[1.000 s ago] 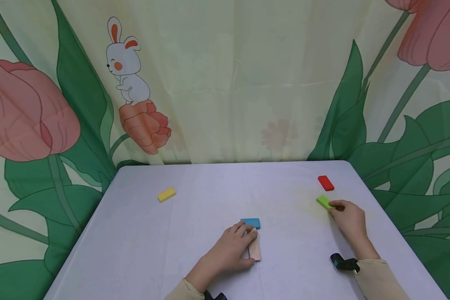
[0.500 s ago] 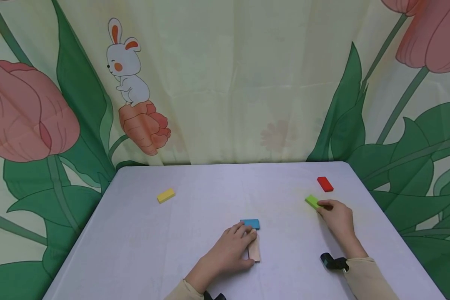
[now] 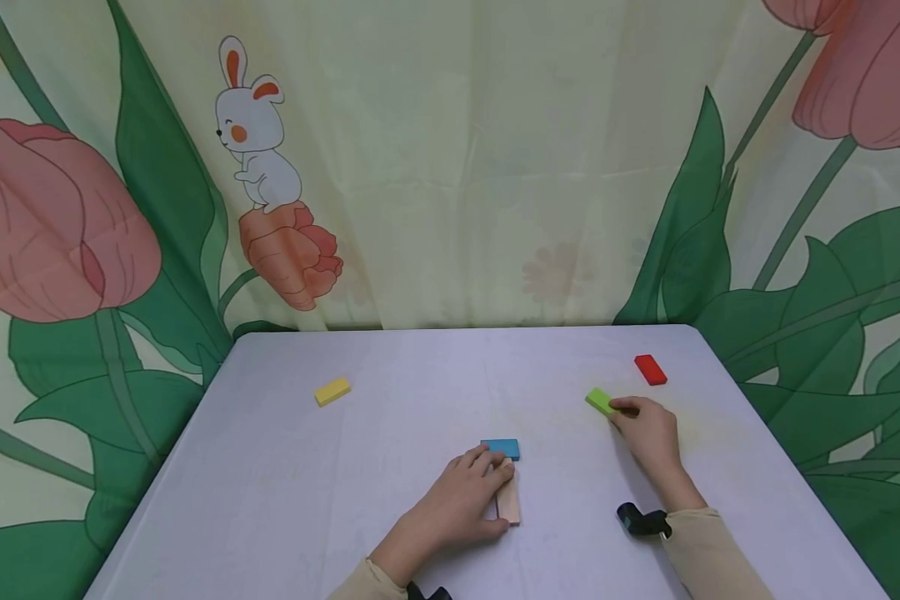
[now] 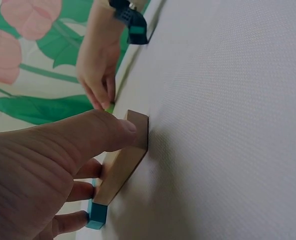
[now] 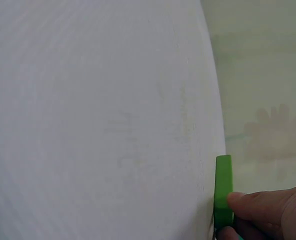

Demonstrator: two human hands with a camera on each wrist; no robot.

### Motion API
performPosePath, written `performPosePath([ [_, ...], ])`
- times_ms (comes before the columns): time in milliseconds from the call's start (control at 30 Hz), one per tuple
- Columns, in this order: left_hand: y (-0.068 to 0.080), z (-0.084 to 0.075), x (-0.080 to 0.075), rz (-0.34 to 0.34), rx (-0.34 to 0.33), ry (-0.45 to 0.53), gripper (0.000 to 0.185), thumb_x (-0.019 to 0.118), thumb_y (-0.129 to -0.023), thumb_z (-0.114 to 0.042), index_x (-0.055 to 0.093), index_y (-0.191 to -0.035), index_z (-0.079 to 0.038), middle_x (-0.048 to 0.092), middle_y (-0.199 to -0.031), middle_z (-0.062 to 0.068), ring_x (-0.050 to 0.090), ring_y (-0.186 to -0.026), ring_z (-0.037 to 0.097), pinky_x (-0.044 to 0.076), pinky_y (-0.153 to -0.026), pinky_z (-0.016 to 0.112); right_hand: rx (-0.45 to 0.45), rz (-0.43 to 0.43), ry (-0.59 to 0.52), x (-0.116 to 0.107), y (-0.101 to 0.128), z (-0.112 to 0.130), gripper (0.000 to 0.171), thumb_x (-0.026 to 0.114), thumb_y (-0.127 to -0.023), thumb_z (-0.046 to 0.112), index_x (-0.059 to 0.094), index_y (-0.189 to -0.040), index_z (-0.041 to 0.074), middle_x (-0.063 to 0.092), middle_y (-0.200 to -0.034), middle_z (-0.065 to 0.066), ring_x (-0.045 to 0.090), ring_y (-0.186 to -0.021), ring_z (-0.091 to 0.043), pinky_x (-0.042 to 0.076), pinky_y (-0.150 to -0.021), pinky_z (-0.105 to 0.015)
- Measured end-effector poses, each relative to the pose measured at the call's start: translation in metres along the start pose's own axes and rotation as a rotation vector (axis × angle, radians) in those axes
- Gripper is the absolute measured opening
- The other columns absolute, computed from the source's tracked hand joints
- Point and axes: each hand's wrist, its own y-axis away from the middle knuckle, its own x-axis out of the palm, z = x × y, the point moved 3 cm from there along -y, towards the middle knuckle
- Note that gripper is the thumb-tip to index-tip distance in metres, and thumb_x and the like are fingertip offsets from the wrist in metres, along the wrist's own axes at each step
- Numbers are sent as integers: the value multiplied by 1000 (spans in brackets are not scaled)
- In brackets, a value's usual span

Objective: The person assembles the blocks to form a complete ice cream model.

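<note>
On the white table, a plain wooden block (image 3: 508, 498) lies lengthwise, with a blue block (image 3: 506, 448) across its far end. My left hand (image 3: 457, 500) holds the wooden block, thumb at the near end and fingers over the far part. In the left wrist view, the thumb covers part of the wooden block (image 4: 119, 172), and a fingertip touches the blue block (image 4: 97, 215). Off to the right, my right hand (image 3: 651, 433) pinches a light green block (image 3: 598, 400) by one end. The right wrist view has the green block (image 5: 223, 187) between thumb and fingers.
A red block (image 3: 651, 369) lies at the back right of the table, beyond my right hand. Farther left lies a yellow block (image 3: 333, 392). Behind the table's back edge hangs a curtain (image 3: 450, 167) printed with tulips and a rabbit.
My right hand has moved left with the green block, away from the red one. The left hand and the wooden and blue blocks have stayed in place.
</note>
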Motion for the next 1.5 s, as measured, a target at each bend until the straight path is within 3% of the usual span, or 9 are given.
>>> performPosePath([
  [867, -2, 1, -2, 41, -20, 13, 71, 74, -90, -52, 54, -151, -22, 51, -153, -2, 41, -148, 28, 44, -115, 50, -71, 144, -23, 46, 7, 56, 22, 70, -95, 4, 77, -116, 3, 71, -125, -21, 65, -118, -36, 55, -101, -53],
  [1200, -2, 2, -2, 42, -14, 15, 71, 75, -89, -52, 54, -151, -23, 52, -151, -3, 42, -148, 28, 44, -115, 50, -158, 216, -40, 59, 10, 68, 20, 72, -94, 5, 79, -112, 7, 74, -122, -16, 65, -120, -35, 53, -103, -56],
  [1500, -1, 4, -2, 39, -17, 12, 71, 75, -89, -53, 54, -151, -24, 51, -152, -3, 41, -148, 27, 43, -116, 50, -243, 229, -43, 74, 13, 84, 17, 75, -91, 6, 81, -106, 11, 77, -116, -10, 68, -118, -32, 54, -101, -52],
])
